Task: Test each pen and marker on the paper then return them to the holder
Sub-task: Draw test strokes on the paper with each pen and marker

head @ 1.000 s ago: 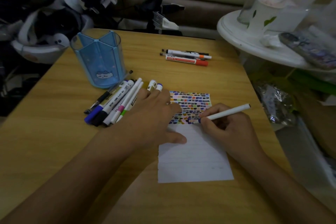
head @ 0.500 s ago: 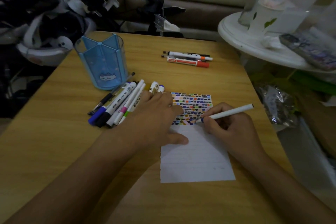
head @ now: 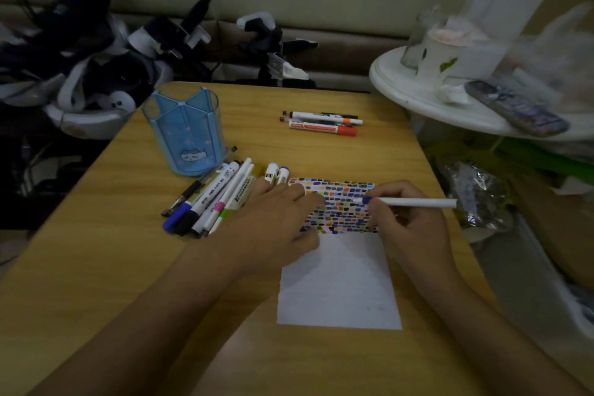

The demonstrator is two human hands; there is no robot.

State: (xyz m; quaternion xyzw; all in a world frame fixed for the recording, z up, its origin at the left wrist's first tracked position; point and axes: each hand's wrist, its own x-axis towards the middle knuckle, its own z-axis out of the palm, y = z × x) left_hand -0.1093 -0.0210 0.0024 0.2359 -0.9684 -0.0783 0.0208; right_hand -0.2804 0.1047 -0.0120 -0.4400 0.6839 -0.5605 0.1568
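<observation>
Your right hand (head: 409, 222), in the middle right of the frame, has its fingers curled tight around a thin white marker with a blue tip (head: 414, 202). The marker lies almost flat, with its tip pointing left over the colored marks. You cannot tell if the tip touches the paper.

Your left hand (head: 273, 219), in the middle of the frame, lies flat and open with nothing in it. Its fingers press on the left edge of the white lined sheet of paper (head: 340, 280). The top part of the paper is full of little colored dashes, and the lower part is bare.

Just left of your left hand lies a loose pile of pens and markers (head: 209, 199) on the light wooden table (head: 96, 267). Behind the pile, in the upper left, stands the clear blue plastic holder with a cat face (head: 184, 132). Three more pens with orange and red ends (head: 321, 121) lie together at the far side of the table, well apart from the pile.
</observation>
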